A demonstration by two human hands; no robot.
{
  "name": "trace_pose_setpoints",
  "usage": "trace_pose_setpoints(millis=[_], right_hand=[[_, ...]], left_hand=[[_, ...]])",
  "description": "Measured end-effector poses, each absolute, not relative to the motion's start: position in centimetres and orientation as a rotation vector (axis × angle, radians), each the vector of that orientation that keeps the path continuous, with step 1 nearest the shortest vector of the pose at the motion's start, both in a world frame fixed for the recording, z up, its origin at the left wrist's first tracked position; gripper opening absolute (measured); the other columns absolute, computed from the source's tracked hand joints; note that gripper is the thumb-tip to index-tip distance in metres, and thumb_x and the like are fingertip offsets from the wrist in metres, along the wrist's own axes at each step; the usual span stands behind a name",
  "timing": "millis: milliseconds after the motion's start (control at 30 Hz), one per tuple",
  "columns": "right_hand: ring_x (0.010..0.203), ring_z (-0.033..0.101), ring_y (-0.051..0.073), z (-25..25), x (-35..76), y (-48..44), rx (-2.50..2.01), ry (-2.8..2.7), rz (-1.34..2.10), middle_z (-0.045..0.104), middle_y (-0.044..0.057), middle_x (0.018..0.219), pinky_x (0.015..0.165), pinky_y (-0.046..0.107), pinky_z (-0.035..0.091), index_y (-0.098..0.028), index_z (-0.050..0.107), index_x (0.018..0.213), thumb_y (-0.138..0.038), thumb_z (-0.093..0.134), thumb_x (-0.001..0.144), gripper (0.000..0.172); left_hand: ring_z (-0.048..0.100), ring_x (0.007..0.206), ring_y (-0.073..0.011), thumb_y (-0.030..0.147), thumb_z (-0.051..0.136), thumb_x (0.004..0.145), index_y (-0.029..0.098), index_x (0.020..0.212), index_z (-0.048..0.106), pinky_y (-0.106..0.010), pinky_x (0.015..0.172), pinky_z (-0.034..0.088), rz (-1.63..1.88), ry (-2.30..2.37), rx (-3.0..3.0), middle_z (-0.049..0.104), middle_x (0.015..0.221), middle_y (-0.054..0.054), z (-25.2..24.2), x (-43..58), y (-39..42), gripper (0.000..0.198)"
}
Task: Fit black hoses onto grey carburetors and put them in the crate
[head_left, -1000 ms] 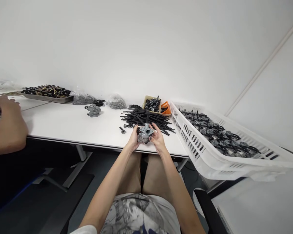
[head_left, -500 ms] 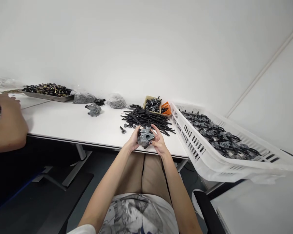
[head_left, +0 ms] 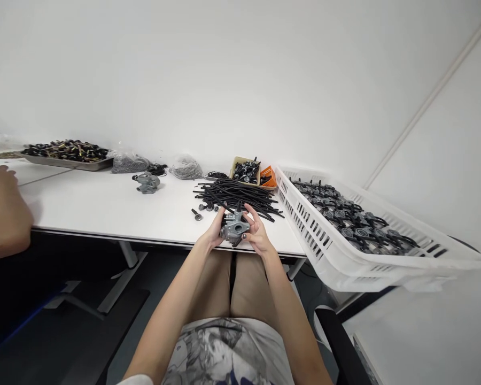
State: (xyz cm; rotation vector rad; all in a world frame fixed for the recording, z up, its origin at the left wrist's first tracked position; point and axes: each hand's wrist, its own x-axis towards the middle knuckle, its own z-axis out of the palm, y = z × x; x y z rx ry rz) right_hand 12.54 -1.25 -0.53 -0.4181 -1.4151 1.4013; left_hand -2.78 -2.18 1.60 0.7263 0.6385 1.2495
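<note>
A grey metal carburetor (head_left: 235, 227) with a black cap on top is held between my two hands at the table's front edge. My left hand (head_left: 214, 231) is closed round its left side. On the right side, the fingers and thumb of my right hand (head_left: 258, 233) grip it. Just behind lies a pile of black rubber hoses (head_left: 240, 197). Several small black-and-grey caps (head_left: 208, 207) sit at the pile's near left, with one cap (head_left: 196, 215) apart from them. Another carburetor (head_left: 147, 183) stands further left on the white table (head_left: 164, 211).
At right, a white plastic crate (head_left: 320, 251) holds rows of carburetors. A beige bin (head_left: 234, 170) of caps and an orange bin (head_left: 273, 179) stand behind the hoses. Plastic bags (head_left: 185, 167) and a metal tray (head_left: 64, 161) of parts line the wall. A co-worker's arm (head_left: 4, 214) reaches in at left.
The view has turned slightly right, so things on the table appear further left. The carburetor stays in both my hands, in nearly the same pose.
</note>
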Motion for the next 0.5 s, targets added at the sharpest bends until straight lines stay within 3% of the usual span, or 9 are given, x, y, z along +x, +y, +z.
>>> trace_pose_setpoints(millis=[233,400,500], right_hand=[[0.116,0.063,0.025,-0.8,11.8,0.2,-0.579,-1.169,1.333,0.071,0.009,0.120,0.099,0.039,0.049,-0.025,0.058,0.125,-0.040,0.086,0.060,0.072],[0.111,0.064,0.022,-1.3,11.8,1.1,-0.685,-1.058,1.222,0.070,0.008,0.118,0.090,0.035,0.051,-0.024,0.064,0.106,-0.040,0.079,0.066,0.046],[0.098,0.066,0.020,-1.5,12.0,1.2,-0.725,-0.980,1.166,0.073,0.007,0.106,0.077,0.030,0.050,-0.022,0.066,0.092,-0.046,0.073,0.071,0.032]], left_hand=[[0.066,0.065,-0.0174,0.042,0.065,0.080,0.019,0.101,0.065,-0.025,0.050,0.051,1.369,0.728,0.690,0.071,0.084,-0.004,1.0,-2.9,-1.4,0.031],[0.066,0.078,-0.0166,0.036,0.070,0.076,0.024,0.121,0.060,-0.025,0.058,0.053,1.562,0.772,0.792,0.069,0.103,-0.005,0.7,-2.0,-1.0,0.048],[0.066,0.084,-0.0153,0.035,0.075,0.073,0.026,0.124,0.057,-0.024,0.067,0.054,1.712,0.834,0.826,0.067,0.107,-0.004,0.3,-1.7,-0.6,0.054]])
